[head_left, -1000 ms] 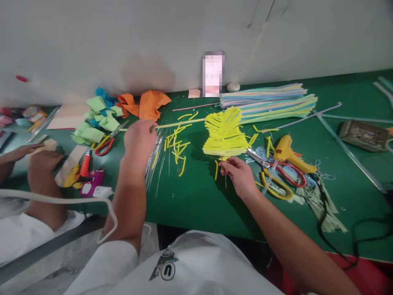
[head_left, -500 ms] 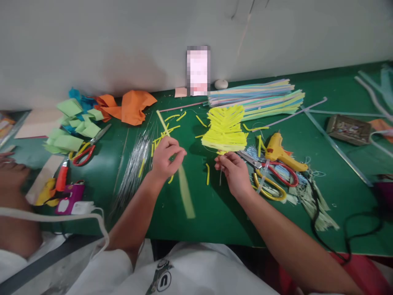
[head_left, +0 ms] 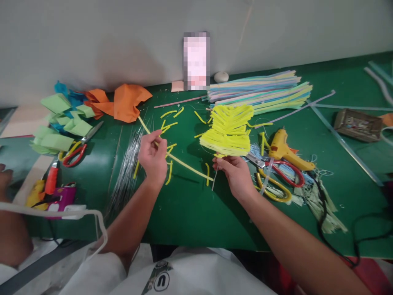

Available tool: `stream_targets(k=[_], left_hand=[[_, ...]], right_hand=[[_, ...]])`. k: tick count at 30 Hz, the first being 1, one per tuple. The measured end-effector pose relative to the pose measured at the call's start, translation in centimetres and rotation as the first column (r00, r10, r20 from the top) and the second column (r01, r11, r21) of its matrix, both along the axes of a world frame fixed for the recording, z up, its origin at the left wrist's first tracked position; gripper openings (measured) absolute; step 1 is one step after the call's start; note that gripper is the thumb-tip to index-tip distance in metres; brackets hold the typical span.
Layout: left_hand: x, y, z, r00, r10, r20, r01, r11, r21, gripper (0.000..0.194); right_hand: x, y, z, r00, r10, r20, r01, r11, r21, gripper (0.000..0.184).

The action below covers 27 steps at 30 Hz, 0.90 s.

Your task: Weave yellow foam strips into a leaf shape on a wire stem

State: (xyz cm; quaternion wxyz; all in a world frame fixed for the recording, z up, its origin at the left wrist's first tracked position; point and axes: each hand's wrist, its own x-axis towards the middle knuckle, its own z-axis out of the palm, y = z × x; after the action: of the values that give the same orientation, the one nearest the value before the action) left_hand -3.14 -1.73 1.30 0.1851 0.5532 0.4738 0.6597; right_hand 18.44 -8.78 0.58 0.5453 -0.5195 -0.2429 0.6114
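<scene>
With our left hand (head_left: 152, 159) we hold a long, pale yellow fuzzy stem (head_left: 187, 165), fingers closed around it; its lower end is near our right hand (head_left: 237, 175). The right fingertips pinch a thin silvery wire (head_left: 215, 178) below a bright yellow, layered piece of fuzzy strips (head_left: 229, 130), held over the green table (head_left: 199, 221). To its right lies a yellow plastic glue gun (head_left: 278, 148).

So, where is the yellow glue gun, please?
In the head view's right half, the yellow glue gun lies beside the scissors with red and yellow handles.
</scene>
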Motion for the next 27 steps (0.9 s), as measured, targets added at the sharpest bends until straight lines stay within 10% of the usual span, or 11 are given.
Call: stream_targets(k=[6,27], left_hand=[[-0.5,0.6,-0.3,0.969,-0.141,0.202,0.146,0.989,-0.014,0.032],[0.4,0.6,1.1,0.919,0.170,0.356,-0.171,0.985,-0.031,0.029]], right_hand=[[0.2,-0.1,-0.1,0.999,0.047,-0.013,-0.047,0.998,0.030,0.016],[0.2,-0.3,0.0,0.987,0.142,0.076,-0.149,0.985,0.090,0.018]])
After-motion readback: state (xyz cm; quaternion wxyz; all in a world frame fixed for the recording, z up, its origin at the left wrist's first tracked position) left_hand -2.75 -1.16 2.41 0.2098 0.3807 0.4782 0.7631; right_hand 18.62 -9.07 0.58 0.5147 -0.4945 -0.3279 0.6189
